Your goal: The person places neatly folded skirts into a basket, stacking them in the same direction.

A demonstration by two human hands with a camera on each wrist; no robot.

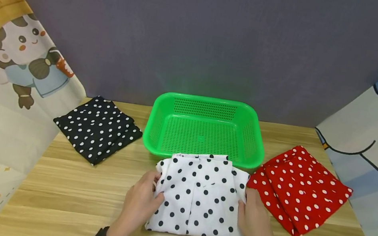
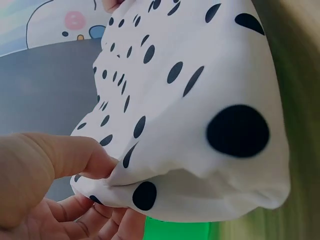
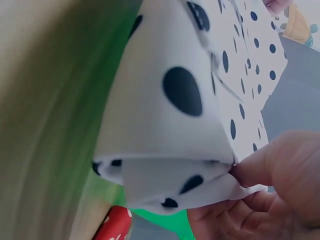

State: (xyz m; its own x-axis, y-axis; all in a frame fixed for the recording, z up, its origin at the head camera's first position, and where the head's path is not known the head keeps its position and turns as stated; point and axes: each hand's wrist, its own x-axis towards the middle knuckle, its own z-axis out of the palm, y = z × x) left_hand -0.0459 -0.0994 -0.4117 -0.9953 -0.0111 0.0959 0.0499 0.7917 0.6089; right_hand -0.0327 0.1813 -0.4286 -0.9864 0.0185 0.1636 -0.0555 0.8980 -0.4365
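Note:
A folded white cloth with black dots (image 1: pixel 201 196) lies on the wooden table (image 1: pixel 72 198), just in front of a green plastic basket (image 1: pixel 205 130). My left hand (image 1: pixel 142 200) pinches its left edge, thumb on top and fingers underneath, as the left wrist view shows at the cloth (image 2: pixel 190 115) and the hand (image 2: pixel 55 185). My right hand (image 1: pixel 256 220) pinches the right edge the same way; the right wrist view shows the cloth (image 3: pixel 175 125) lifted a little off the table and the hand (image 3: pixel 265 195).
A folded black cloth with white dots (image 1: pixel 98 128) lies at the back left. A folded red cloth with white dots (image 1: pixel 300 188) lies at the right, and its corner shows in the right wrist view (image 3: pixel 115 225). Printed curtains flank both sides; a dark wall stands behind.

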